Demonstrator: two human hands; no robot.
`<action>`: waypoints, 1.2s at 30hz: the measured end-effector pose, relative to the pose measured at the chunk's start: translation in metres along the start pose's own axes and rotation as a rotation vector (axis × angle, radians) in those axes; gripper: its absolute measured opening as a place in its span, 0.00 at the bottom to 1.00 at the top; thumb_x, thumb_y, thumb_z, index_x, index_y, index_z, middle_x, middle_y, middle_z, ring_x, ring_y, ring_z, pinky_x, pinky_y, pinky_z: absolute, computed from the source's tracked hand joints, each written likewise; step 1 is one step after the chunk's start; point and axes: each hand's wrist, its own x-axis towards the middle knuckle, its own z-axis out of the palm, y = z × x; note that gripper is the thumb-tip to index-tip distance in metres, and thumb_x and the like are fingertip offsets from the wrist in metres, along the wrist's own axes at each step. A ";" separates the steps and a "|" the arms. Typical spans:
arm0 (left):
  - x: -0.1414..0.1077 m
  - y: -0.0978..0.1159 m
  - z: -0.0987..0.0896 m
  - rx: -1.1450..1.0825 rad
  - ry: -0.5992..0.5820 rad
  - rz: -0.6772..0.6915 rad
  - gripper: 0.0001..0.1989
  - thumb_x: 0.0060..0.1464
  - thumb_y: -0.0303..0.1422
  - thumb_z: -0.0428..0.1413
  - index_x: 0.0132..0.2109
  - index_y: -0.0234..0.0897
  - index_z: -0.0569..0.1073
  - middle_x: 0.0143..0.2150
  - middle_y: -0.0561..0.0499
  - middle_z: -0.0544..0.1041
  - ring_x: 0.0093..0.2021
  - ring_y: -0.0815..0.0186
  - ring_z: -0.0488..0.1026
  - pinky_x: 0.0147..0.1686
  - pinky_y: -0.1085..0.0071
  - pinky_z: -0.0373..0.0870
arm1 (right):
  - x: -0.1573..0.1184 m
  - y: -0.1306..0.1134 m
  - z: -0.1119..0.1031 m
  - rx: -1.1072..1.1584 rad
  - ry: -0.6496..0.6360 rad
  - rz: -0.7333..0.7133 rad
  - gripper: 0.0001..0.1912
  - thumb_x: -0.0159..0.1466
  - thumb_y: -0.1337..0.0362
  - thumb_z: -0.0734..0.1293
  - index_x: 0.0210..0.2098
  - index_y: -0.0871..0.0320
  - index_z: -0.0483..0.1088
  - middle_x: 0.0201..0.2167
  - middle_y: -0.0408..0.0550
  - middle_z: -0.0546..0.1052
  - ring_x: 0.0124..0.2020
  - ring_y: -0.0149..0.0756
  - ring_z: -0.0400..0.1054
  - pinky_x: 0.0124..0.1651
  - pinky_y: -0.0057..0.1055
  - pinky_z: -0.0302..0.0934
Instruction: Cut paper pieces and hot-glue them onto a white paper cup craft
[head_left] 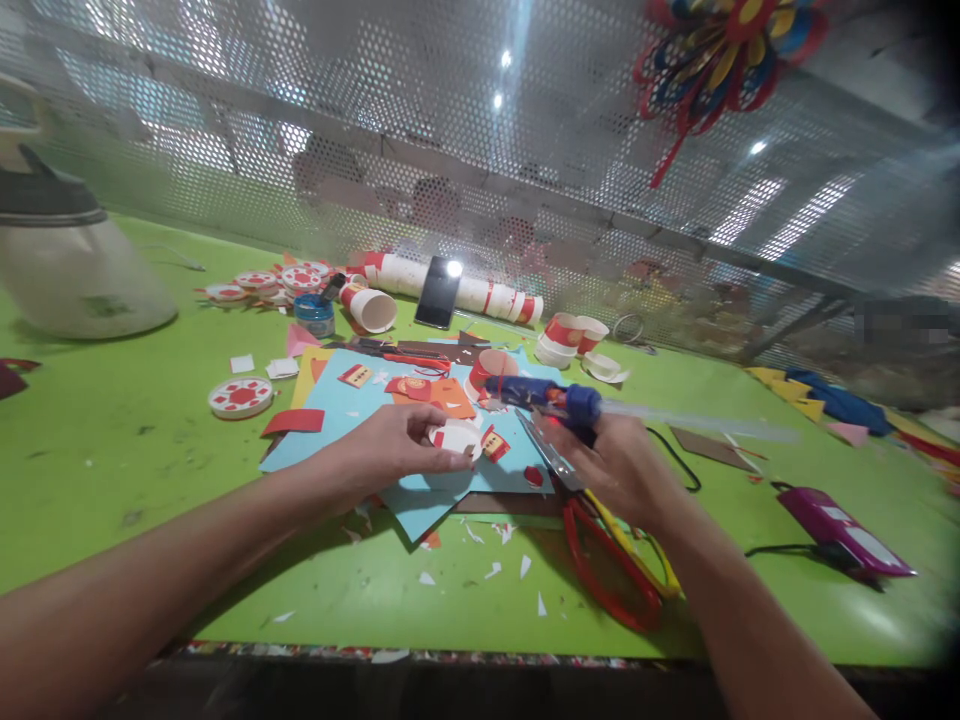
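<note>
My left hand (397, 445) pinches a small white paper disc with red marks (454, 438), like the bottom of a paper cup, over light blue paper (349, 425). My right hand (622, 465) is wrapped round a blue hot glue gun (536, 393), whose nozzle points left, above the disc. A clear glue stick (675, 418) juts from its rear. Large scissors with red and yellow handles (609, 575) lie partly beneath my right hand, blades towards the paper. Beside the disc is a small red and yellow printed scrap (494, 443). A cut paper cup (491, 372) stands behind the nozzle.
A finished-looking red-and-white disc (241, 398) lies left. Behind are a phone (438, 293), a long stack of cups (472, 285), a blue jar (313, 316) and more cup pieces (559, 340). A large kettle-like jug (67, 250) stands left; a purple corded device (844, 530) lies right.
</note>
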 end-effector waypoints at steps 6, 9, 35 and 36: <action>0.002 -0.005 -0.002 0.069 0.013 0.001 0.29 0.38 0.40 0.65 0.48 0.32 0.71 0.34 0.50 0.73 0.34 0.65 0.68 0.33 0.71 0.62 | 0.024 0.050 -0.003 -0.147 0.326 0.207 0.24 0.62 0.48 0.58 0.37 0.63 0.73 0.27 0.52 0.74 0.27 0.40 0.66 0.28 0.31 0.57; 0.003 -0.007 -0.002 0.122 -0.013 0.044 0.27 0.39 0.39 0.64 0.47 0.32 0.72 0.33 0.51 0.72 0.32 0.67 0.66 0.31 0.72 0.60 | 0.036 0.082 0.002 -0.216 0.249 0.327 0.24 0.63 0.50 0.58 0.41 0.64 0.73 0.32 0.56 0.76 0.31 0.43 0.68 0.30 0.32 0.58; 0.002 -0.009 -0.006 0.004 -0.170 0.058 0.27 0.40 0.37 0.64 0.50 0.37 0.73 0.38 0.50 0.76 0.36 0.64 0.71 0.36 0.70 0.65 | 0.045 0.074 0.005 -0.100 0.102 0.100 0.12 0.58 0.68 0.64 0.39 0.64 0.75 0.38 0.55 0.77 0.35 0.36 0.70 0.41 0.33 0.64; 0.001 -0.008 -0.006 -0.025 -0.189 0.057 0.26 0.41 0.36 0.64 0.50 0.38 0.73 0.38 0.50 0.76 0.37 0.65 0.71 0.37 0.70 0.65 | 0.042 0.054 0.003 -0.055 0.099 0.045 0.10 0.60 0.67 0.64 0.37 0.63 0.75 0.36 0.51 0.77 0.35 0.34 0.69 0.40 0.30 0.63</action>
